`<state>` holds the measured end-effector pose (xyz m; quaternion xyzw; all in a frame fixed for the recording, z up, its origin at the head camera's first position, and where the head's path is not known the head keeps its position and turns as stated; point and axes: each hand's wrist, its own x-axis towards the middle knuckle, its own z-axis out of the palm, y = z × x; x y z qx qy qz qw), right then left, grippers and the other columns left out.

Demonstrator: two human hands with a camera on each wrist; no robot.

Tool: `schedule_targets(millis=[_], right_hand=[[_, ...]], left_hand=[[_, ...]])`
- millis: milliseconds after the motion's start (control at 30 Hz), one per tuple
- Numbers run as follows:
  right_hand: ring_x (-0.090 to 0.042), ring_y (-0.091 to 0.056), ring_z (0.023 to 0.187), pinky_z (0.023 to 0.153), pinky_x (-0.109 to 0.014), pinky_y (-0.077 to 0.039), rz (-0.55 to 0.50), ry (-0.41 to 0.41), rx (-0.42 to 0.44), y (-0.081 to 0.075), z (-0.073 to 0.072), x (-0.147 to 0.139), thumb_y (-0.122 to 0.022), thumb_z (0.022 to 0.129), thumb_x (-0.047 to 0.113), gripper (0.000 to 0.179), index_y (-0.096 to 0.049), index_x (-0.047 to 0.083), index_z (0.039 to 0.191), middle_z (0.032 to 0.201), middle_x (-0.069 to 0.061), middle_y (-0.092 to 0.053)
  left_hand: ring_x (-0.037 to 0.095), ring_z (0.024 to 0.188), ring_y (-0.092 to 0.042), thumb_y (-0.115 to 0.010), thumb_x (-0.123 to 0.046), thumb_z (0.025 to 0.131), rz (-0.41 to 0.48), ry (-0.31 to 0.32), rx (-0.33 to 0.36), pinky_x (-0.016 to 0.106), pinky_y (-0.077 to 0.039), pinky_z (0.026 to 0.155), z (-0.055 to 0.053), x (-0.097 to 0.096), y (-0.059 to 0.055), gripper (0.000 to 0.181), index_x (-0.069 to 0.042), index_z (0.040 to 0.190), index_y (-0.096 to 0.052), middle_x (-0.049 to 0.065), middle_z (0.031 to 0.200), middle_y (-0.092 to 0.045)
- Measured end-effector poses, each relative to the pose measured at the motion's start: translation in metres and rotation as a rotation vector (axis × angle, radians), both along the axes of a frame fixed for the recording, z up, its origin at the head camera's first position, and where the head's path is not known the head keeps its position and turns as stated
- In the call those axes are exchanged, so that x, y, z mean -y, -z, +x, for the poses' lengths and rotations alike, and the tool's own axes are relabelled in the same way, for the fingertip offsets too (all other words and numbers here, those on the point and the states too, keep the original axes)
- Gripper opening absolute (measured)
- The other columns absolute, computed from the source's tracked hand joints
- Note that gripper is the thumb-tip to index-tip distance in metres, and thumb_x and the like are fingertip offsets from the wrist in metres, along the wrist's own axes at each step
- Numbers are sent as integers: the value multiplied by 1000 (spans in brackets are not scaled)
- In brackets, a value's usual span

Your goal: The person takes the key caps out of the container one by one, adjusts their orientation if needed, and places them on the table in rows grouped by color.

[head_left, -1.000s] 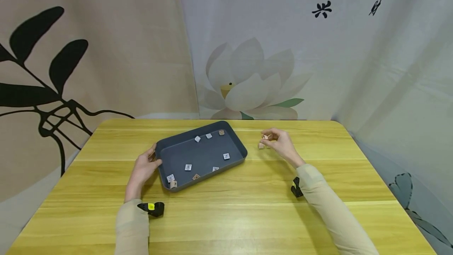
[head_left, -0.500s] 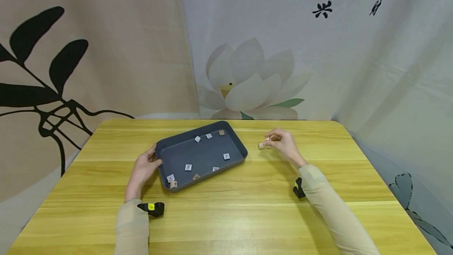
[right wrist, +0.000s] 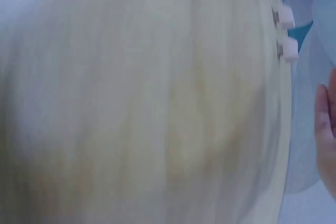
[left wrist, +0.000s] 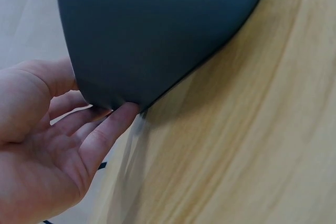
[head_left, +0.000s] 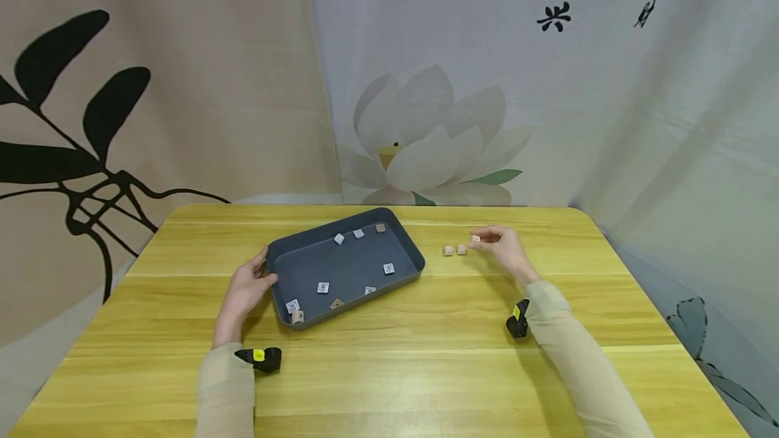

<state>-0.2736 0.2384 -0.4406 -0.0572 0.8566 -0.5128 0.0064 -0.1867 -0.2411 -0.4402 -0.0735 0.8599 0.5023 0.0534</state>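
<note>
Small cubes [head_left: 448, 251]: two on the table, one pinched, nine in the tray

Held cube [head_left: 476, 239]: one, pinched between thumb and fingers of the right hand [head_left: 502, 249]; contact with the table [head_left: 414, 370] cannot be told

Table pair [head_left: 461, 250]: two cubes, side by side, just left of the right fingers, touched by neither hand

Grey tray [head_left: 356, 262]: one, its left end gripped by the left hand [head_left: 245, 289], fingers bent against it; stretches rightward from those fingers, ending left of the table pair

Tray cubes [head_left: 389, 268]: nine counted, scattered; two lie together nearest the left fingers, the others strewn farther from them

Progress, by judgement: part-way; two cubes stand out on the table in a short row, the third is in the right fingers and not released, nine in the tray remain unhandled
</note>
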Motion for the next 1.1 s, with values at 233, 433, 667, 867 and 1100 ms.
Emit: schedule_targets(millis=[233,433,667,867,1100], right_hand=[[2,-58,78,74,-24,-56,76,42,89,3,-2,-10,-73,83,16,39,-66,-2,117,117,-21,-66],[-15,-65,88,68,-19,-51,155,10,98,7,-3,-5,-70,84,11,32,-68,1,115,117,-21,-67],[-29,-64,95,69,-20,-51,223,0,57,11,-3,0,-69,84,6,26,-70,-3,109,109,-24,-68],[-24,-63,89,67,-20,-48,245,30,66,14,-5,-4,-69,84,5,25,-70,-3,108,107,-23,-69],[-26,-63,91,68,-21,-50,243,27,76,14,-6,-4,-70,84,8,26,-70,-1,108,108,-22,-69]], left_hand=[[43,142,-23,-48,-3,92,13,2,-7,49,-30,115,0,2,0,70,-5,152,-9,24,155,-17],[43,142,-23,-48,-2,92,13,2,-6,49,-29,115,1,2,0,70,-5,152,-9,25,155,-17],[43,142,-23,-47,-3,92,10,7,-13,50,-30,115,-1,3,1,70,-4,151,-10,24,156,-17],[44,141,-25,-47,-3,91,-18,12,4,48,-38,111,-3,1,-1,71,-4,152,-9,26,154,-20],[45,141,-23,-47,0,90,-47,12,1,48,-35,112,-5,-3,-3,73,0,151,-8,29,154,-18]])
